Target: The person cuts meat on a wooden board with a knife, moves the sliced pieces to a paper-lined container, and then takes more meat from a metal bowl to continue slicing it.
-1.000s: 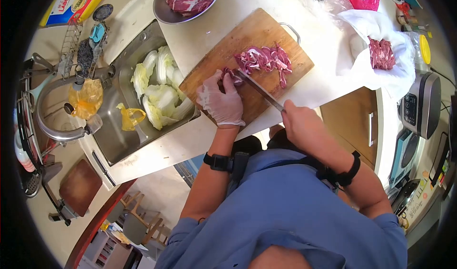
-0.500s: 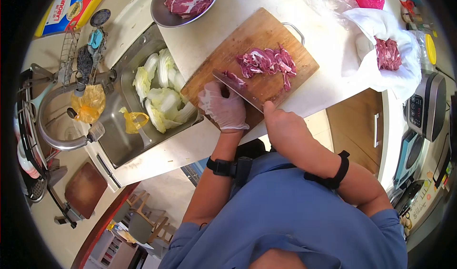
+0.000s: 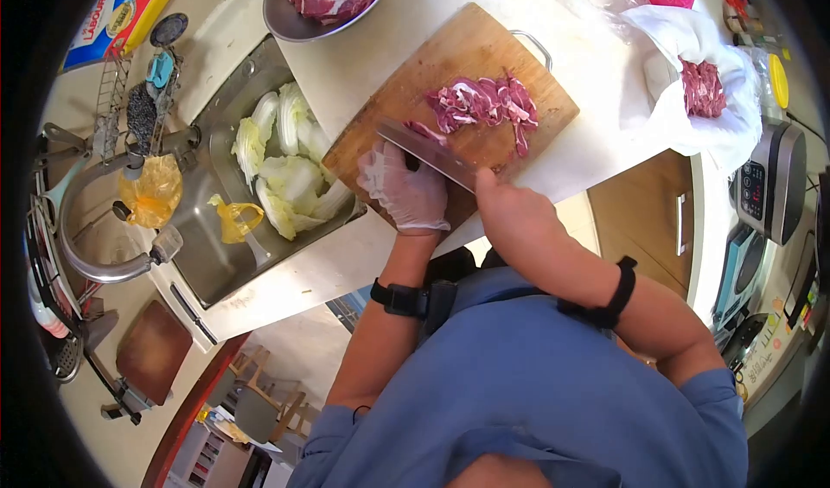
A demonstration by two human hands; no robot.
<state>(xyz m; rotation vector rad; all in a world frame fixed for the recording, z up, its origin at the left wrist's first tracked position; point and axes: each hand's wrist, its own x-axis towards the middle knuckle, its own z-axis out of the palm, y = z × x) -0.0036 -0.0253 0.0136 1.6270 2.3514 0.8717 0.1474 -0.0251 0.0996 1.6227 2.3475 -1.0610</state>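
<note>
A wooden cutting board (image 3: 380, 112) lies on the counter, with sliced red meat (image 3: 484, 108) on its middle and right. My right hand (image 3: 514, 220) is closed around the handle of a knife (image 3: 428, 153), whose blade points up and left across the board. Against the near side of the blade is my left hand (image 3: 402, 187), in a clear glove, its fingers bent at the board's lower left. What those fingers hold, if anything, is hidden. A small strip of meat (image 3: 426, 132) lies along the blade's far side.
A metal bowl (image 3: 272, 12) holds a large meat piece. Cabbage (image 3: 294, 177) and a yellow bag (image 3: 235, 220) lie in the sink (image 3: 194, 267) at left. To the right, more meat (image 3: 702, 89) rests in a white bag (image 3: 726, 142), near a cooker (image 3: 774, 185).
The knife has shifted slightly left and up with my right hand. The view has moved a little, and the bowl and sink sit slightly further left in it.
</note>
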